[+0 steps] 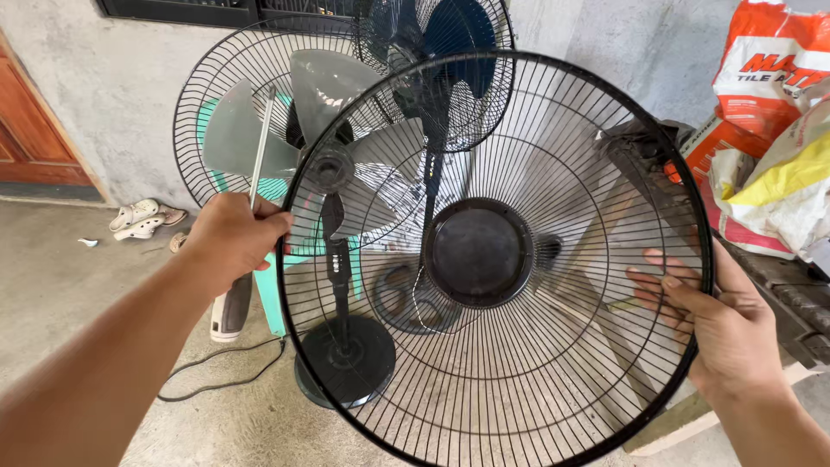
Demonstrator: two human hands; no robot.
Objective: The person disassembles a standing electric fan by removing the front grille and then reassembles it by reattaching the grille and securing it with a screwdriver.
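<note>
While both hands lift it upright, the black wire fan guard (493, 259) fills the view: right hand (726, 333) pinches its right rim, fingers behind the wires; left hand (229, 238) grips the left rim plus a screwdriver (246, 242). Behind stands a pedestal fan (333, 173) with grey blades, then tile-adhesive sacks (765, 112) and sandals (138, 218).

Two fans (346, 173), one loose grille (519, 363), one screwdriver (246, 233), two sandals (138, 218).
</note>
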